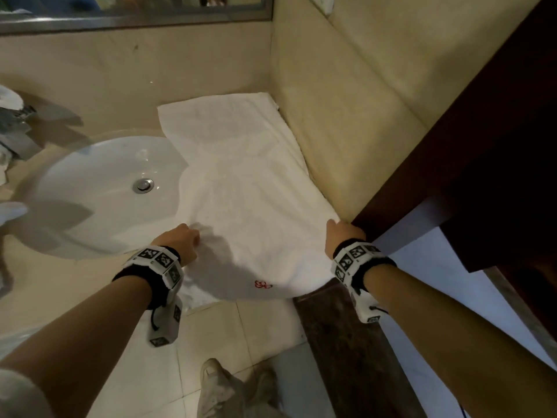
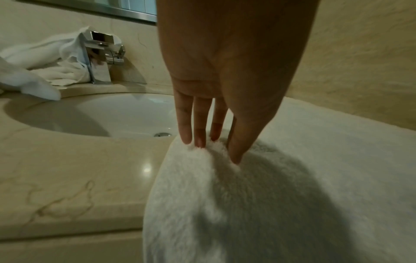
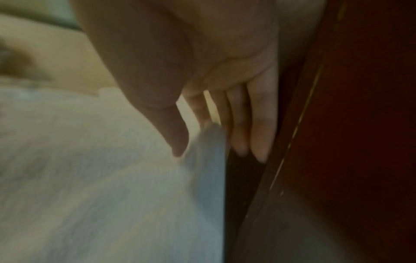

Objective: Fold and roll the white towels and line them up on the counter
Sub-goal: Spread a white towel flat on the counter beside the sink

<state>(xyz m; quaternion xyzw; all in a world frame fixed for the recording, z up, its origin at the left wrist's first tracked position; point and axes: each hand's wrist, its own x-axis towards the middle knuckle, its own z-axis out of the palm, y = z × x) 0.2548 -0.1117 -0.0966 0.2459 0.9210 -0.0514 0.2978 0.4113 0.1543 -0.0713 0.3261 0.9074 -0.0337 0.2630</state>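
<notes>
The left hand [image 2: 225, 74] pinches the near left edge of the white towel [image 1: 241, 188] between thumb and fingertips [image 2: 186, 137], bunching the pile slightly. The right hand [image 1: 342, 236] grasps the near right edge the same way, thumb on top and fingers [image 3: 258, 135] beside the dark wood panel [image 1: 482, 146]; that view is blurred, so the exact grip is hard to read. The towel lies lengthwise on the tabletop [image 2: 78, 169], running from the back wall toward the person, its near end with a red mark [image 1: 263, 285] draped over the front edge and its left side overlapping the sink [image 1: 99, 194]. More white towels [image 2: 56, 58] are heaped behind the faucet [image 2: 101, 58]. The step in hand looks like a first fold. To do it well, both hands should lift together, keep the edge taut and level, and lay it square on the far edge before smoothing out wrinkles.
</notes>
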